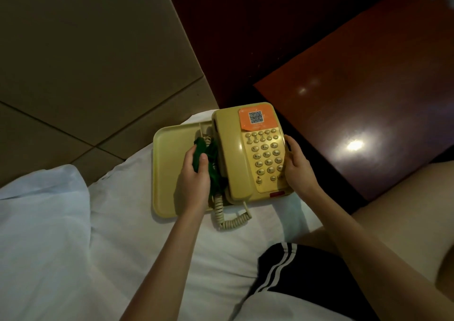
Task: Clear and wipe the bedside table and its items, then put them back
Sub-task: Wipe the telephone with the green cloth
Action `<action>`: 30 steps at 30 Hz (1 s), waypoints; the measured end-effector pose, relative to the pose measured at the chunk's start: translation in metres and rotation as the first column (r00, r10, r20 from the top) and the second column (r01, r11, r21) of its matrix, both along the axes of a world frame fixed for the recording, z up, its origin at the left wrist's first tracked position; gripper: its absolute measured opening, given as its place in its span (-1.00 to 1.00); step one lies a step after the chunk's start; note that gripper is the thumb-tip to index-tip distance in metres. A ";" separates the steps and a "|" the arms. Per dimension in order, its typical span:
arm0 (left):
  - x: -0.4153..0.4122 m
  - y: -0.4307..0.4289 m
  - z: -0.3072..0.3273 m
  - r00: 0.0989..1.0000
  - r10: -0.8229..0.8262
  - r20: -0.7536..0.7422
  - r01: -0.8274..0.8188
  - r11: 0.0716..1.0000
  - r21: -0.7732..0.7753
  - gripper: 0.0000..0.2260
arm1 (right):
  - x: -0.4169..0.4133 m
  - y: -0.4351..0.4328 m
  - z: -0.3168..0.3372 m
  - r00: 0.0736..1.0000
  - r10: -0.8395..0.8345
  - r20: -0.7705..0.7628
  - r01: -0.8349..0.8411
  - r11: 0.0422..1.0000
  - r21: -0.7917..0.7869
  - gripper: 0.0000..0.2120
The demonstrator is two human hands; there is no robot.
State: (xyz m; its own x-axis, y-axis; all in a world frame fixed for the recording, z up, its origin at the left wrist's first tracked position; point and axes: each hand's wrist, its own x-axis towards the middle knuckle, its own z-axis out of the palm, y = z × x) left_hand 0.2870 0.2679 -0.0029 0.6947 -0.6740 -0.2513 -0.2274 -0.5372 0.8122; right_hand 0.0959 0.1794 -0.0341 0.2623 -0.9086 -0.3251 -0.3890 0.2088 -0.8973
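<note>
cream plastic phone (265,153) rests on a tray (167,173) on the white bed (122,222), near the bedside table (368,112). your left hand (195,175) curls its fingers round the green cloth (200,146) against the phone's side; your right hand (298,166) grips the opposite edge. soft bedding could let the tray tip, and the cloth may snag the coiled cord (231,220) and drag the handset off.
</note>
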 end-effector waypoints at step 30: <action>0.070 0.058 -0.026 0.686 -0.408 0.603 0.349 0.911 0.220 -0.64 | 0.078 0.012 0.010 0.675 0.193 -0.713 -0.574 0.744 -0.342 -0.34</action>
